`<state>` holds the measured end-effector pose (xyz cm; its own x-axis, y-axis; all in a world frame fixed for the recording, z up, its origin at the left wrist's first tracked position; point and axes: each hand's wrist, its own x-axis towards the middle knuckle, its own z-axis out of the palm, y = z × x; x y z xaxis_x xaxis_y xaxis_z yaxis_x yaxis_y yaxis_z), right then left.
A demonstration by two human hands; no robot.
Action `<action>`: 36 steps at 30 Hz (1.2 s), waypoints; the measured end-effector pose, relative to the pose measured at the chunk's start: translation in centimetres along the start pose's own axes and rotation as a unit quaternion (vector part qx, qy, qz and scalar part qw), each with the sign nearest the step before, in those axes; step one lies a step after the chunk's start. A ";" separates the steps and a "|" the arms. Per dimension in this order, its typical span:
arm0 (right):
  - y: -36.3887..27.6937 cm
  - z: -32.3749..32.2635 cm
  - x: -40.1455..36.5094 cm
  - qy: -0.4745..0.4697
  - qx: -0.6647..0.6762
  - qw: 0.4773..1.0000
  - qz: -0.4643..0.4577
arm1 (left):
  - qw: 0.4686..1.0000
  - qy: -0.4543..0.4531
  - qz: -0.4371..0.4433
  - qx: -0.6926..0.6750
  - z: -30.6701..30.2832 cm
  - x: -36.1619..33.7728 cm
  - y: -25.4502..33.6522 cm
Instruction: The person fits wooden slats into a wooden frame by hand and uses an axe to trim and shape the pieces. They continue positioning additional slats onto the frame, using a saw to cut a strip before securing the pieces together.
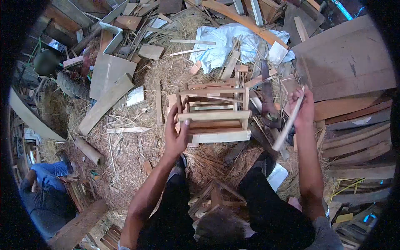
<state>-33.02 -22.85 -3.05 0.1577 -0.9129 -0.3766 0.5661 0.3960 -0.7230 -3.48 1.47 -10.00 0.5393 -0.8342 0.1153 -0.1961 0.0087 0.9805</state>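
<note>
A small slatted wooden frame (216, 115) stands between my legs and the white sheet. My left hand (176, 133) holds its left end, with the thumb on the front slat and the fingers behind the corner. To the right of the frame, my right hand (302, 109) is closed round a pale wooden stick (287, 127), which slants down to the left. The stick and the frame are apart.
Straw and shavings cover the ground. A crumpled white sheet (216, 46) lies ahead among scrap wood. Large boards (346, 58) and stacked curved planks (358, 141) are at right. A co-worker (46, 200) sits at lower left near a log (79, 225).
</note>
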 end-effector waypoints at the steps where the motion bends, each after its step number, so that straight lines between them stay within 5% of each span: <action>1: -0.4 -2.5 1.5 -0.030 -0.023 0.999 0.037 | 1.000 -0.005 0.006 0.026 -0.1 -0.7 0.1; 2: -0.4 -3.9 2.1 -0.060 -0.045 0.994 0.074 | 1.000 -0.008 0.003 0.028 -0.3 -1.1 0.2; 3: 1.2 -1.3 0.4 0.051 -0.114 0.992 0.019 | 1.000 -0.010 0.000 0.030 -0.4 -1.5 0.3; 6: 5.0 -2.1 -0.3 -0.104 -0.379 0.918 0.055 | 0.999 -0.019 -0.020 0.031 -0.7 -1.7 0.4; 7: 6.7 -2.0 0.2 -0.134 -0.467 0.874 -0.017 | 0.999 -0.020 -0.030 0.024 -0.7 -1.5 0.9; 12: 10.6 0.9 3.6 -0.379 -0.463 0.768 -0.230 | 0.999 -0.011 -0.039 -0.010 -1.1 -2.2 -0.5; 13: 10.3 1.2 3.5 -0.414 -0.449 0.787 -0.087 | 0.999 -0.011 -0.035 0.013 -1.1 -2.3 -0.8; 16: 10.0 1.8 1.9 -0.450 -0.558 0.695 -0.056 | 0.999 -0.018 -0.041 -0.019 -1.1 -2.3 -1.1; 21: 10.9 1.1 2.8 -0.463 -0.507 0.726 -0.043 | 0.958 0.001 -0.194 -0.210 -0.2 -1.6 -2.7; 25: 10.9 0.8 1.7 -0.446 -0.493 0.746 -0.034 | 0.874 0.020 -0.312 -0.371 -1.1 -0.2 -1.3; 30: 11.3 -0.6 1.9 -0.466 -0.505 0.725 -0.036 | 0.916 -0.016 -0.331 -0.228 -1.8 -1.4 -1.9; 36: 11.1 -0.7 -0.4 -0.461 -0.484 0.742 -0.049 | 0.929 -0.023 -0.273 -0.248 -1.7 -2.7 -2.8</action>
<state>-27.35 -18.00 -11.31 0.8933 -0.4453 -0.0615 -0.1651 -0.1977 -0.9663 -2.97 4.64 -12.77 0.4090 -0.8118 -0.4168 0.5046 -0.1794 0.8445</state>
